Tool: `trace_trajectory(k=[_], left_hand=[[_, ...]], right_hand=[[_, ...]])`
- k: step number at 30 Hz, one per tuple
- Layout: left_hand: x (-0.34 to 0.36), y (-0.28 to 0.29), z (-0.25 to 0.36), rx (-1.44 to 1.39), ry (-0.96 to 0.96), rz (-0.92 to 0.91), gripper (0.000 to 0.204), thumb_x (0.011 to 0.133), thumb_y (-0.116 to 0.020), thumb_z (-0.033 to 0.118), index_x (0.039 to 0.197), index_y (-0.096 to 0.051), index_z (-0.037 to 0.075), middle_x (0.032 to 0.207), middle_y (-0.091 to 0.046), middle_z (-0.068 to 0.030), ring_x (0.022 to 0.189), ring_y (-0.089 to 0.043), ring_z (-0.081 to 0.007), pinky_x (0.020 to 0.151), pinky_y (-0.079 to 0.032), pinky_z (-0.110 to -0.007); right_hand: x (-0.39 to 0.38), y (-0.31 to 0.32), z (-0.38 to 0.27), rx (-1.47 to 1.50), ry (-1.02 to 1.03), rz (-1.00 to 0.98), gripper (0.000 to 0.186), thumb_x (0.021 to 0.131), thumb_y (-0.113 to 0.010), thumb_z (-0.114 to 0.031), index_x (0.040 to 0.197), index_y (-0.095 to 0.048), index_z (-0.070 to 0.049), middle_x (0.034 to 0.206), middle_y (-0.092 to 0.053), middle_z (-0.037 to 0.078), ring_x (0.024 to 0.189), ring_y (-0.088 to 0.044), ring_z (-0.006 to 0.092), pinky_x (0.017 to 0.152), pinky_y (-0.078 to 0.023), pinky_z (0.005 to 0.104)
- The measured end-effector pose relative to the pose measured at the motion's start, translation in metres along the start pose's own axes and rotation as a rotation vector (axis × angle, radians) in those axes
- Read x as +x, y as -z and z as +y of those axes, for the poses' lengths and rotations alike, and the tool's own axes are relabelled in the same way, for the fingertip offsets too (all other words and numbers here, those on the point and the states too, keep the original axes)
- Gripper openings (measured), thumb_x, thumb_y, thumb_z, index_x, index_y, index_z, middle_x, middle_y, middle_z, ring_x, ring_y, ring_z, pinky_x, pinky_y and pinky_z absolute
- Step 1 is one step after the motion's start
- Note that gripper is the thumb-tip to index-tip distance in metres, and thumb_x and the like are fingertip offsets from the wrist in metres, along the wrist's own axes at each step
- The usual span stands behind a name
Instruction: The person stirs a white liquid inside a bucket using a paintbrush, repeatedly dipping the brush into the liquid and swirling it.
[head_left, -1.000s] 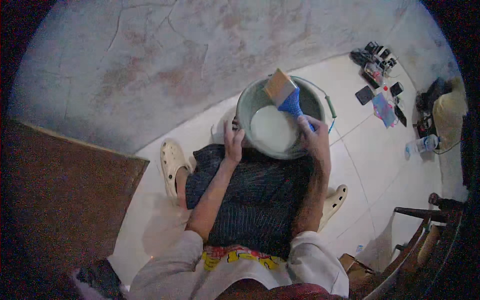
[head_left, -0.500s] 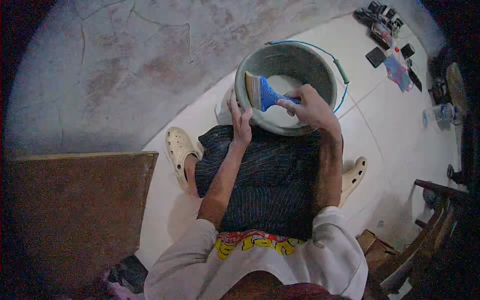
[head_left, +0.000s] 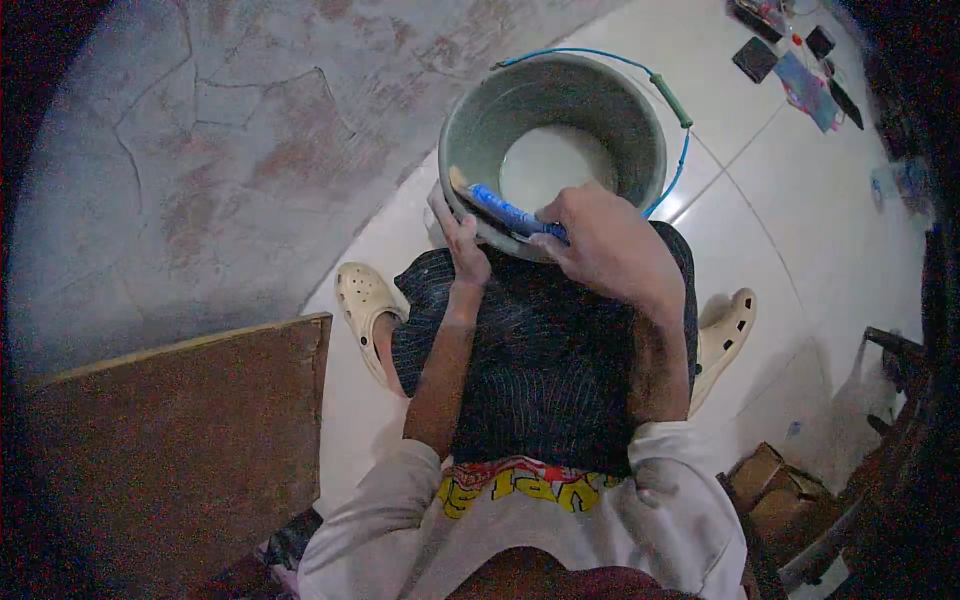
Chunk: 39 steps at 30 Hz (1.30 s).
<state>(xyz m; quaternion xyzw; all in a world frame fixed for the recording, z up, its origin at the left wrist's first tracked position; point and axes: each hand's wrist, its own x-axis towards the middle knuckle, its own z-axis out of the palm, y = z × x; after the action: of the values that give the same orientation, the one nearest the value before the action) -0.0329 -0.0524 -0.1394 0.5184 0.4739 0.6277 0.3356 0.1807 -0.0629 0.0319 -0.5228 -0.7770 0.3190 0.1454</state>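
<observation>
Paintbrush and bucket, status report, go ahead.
Right hand gripping blue-handled paintbrush, bristles across the near rim. Left hand holding grey bucket at its rim. White liquid in the bottom. Nothing blocking; bucket handle hangs on the far side.

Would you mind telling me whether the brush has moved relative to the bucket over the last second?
Yes. The brush, in the right hand, has swung from the bucket's right side to lie across its near-left rim.
</observation>
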Motion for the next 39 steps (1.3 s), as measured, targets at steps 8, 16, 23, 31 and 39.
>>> trace_trajectory(k=[8, 16, 23, 31, 39], left_hand=[[0.002, 0.005, -0.011, 0.046, -0.023, 0.030, 0.070, 0.089, -0.043, 0.041, 0.141, -0.038, -0.005, 0.137, -0.041, -0.0181, 0.128, -0.040, -0.0293, 0.111, -0.029, -0.042], [0.004, 0.006, -0.014, 0.068, -0.024, 0.035, 0.072, 0.092, -0.039, 0.049, 0.140, -0.038, -0.006, 0.134, -0.041, -0.0174, 0.129, -0.038, -0.0283, 0.111, -0.028, -0.043], [0.006, 0.008, -0.011, 0.011, -0.034, 0.032, 0.071, 0.092, -0.042, 0.047, 0.140, -0.039, -0.005, 0.133, -0.041, -0.0171, 0.128, -0.038, -0.0291, 0.111, -0.027, -0.042], [0.002, 0.005, -0.011, 0.013, -0.030, 0.040, 0.073, 0.092, -0.043, 0.051, 0.139, -0.040, -0.004, 0.133, -0.041, -0.0178, 0.129, -0.037, -0.0297, 0.113, -0.025, -0.042], [0.004, 0.007, -0.012, 0.098, -0.050, 0.038, 0.072, 0.092, -0.039, 0.049, 0.137, -0.040, -0.006, 0.135, -0.042, -0.0209, 0.131, -0.036, -0.0329, 0.113, -0.024, -0.044]], right_hand=[[-0.003, 0.019, 0.045, 0.220, 0.049, -0.062, 0.024, 0.082, -0.072, -0.021, 0.093, -0.074, -0.001, 0.094, -0.070, 0.023, 0.088, -0.069, 0.0386, 0.083, -0.054, 0.0454], [0.024, -0.009, 0.040, 0.094, -0.148, 0.240, 0.026, 0.086, -0.071, -0.025, 0.094, -0.075, 0.000, 0.086, -0.070, 0.023, 0.085, -0.070, 0.0396, 0.084, -0.054, 0.0452], [0.032, -0.026, 0.067, 0.266, 0.031, 0.101, 0.031, 0.085, -0.073, -0.027, 0.103, -0.074, 0.000, 0.089, -0.070, 0.023, 0.082, -0.069, 0.0363, 0.079, -0.052, 0.0444], [0.041, -0.031, 0.046, 0.243, -0.095, 0.322, 0.028, 0.089, -0.069, -0.026, 0.104, -0.075, -0.003, 0.092, -0.071, 0.025, 0.086, -0.070, 0.0380, 0.081, -0.053, 0.0436], [0.048, -0.035, 0.041, 0.329, -0.193, 0.374, 0.028, 0.091, -0.067, -0.025, 0.105, -0.074, -0.002, 0.091, -0.069, 0.027, 0.085, -0.070, 0.0398, 0.080, -0.053, 0.0448]])
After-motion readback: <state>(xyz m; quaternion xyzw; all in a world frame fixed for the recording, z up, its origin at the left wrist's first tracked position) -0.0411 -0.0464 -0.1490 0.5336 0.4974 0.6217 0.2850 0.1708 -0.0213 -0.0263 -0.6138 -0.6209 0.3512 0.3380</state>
